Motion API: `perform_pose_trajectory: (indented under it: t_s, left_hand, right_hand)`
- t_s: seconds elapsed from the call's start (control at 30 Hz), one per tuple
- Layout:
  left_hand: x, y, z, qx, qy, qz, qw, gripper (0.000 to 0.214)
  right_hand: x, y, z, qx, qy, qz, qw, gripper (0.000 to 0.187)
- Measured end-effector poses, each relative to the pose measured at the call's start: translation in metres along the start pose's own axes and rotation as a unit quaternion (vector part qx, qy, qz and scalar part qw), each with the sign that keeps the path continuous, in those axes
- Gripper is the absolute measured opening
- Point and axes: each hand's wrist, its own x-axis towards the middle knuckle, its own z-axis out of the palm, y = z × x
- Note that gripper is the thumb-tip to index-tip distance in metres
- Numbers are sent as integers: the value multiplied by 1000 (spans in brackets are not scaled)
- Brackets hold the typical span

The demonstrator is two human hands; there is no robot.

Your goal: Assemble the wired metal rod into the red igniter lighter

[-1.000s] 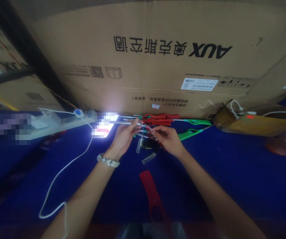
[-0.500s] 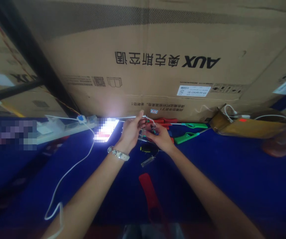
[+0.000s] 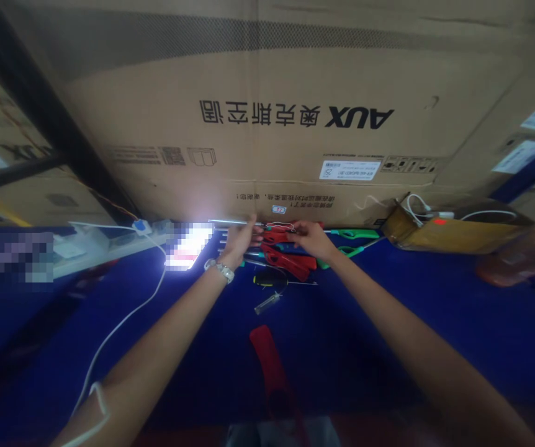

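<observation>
My left hand (image 3: 238,241), a watch on its wrist, pinches a thin metal tube (image 3: 228,221) that sticks out to the left, close to the cardboard box. My right hand (image 3: 313,239) is a little to the right and grips the thin red and white wires (image 3: 279,225) that run from the tube. Both hands hover over a pile of red lighter shells (image 3: 288,261) and metal tubes on the blue cloth. What the right fingers hold besides the wires is hidden.
A big AUX cardboard box (image 3: 267,124) walls off the back. Green lighters (image 3: 355,234), a black-yellow screwdriver (image 3: 271,280), a clear small part (image 3: 267,303), a near red shell (image 3: 267,366), a lit phone (image 3: 187,246), a white cable (image 3: 123,320), a power strip (image 3: 104,242) and a brown box (image 3: 458,236) lie around.
Both hands moved farther from me toward the box and spread apart, stretching the wires out sideways. The red shells they hovered over now show below them.
</observation>
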Motion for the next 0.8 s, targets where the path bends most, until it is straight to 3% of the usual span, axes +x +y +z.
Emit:
perform_pose_trajectory:
  t_s: [0.1, 0.17, 0.37, 0.47, 0.53, 0.6, 0.7, 0.8]
  left_hand:
    - [7, -9, -5, 125, -7, -18, 992, 55]
    - [13, -13, -6, 175, -17, -27, 984, 58]
    - [16, -12, -7, 255, -29, -6, 966, 58]
    - [-9, -9, -13, 291, -38, 67, 954, 55]
    - [-35, -10, -20, 360, -51, 219, 906, 51]
    - [-62, -15, -29, 404, -37, 296, 865, 48]
    - [-96, -25, -40, 460, 4, 311, 832, 47]
    - [-114, -34, -47, 517, -4, 312, 797, 47]
  right_hand:
    - [4, 6, -2, -156, 11, -37, 987, 9]
    - [6, 8, 1, -206, 17, -42, 978, 8]
    - [-3, 0, 13, -268, 33, -45, 962, 29]
    - [-30, -15, 22, -344, 103, -78, 930, 42]
    - [-59, -30, 30, -349, 120, -106, 923, 28]
    - [-94, -44, 40, -341, 41, -134, 930, 13]
    - [-142, -57, 55, -380, -49, -153, 911, 24]
    - [-166, -57, 64, -446, -96, -151, 877, 22]
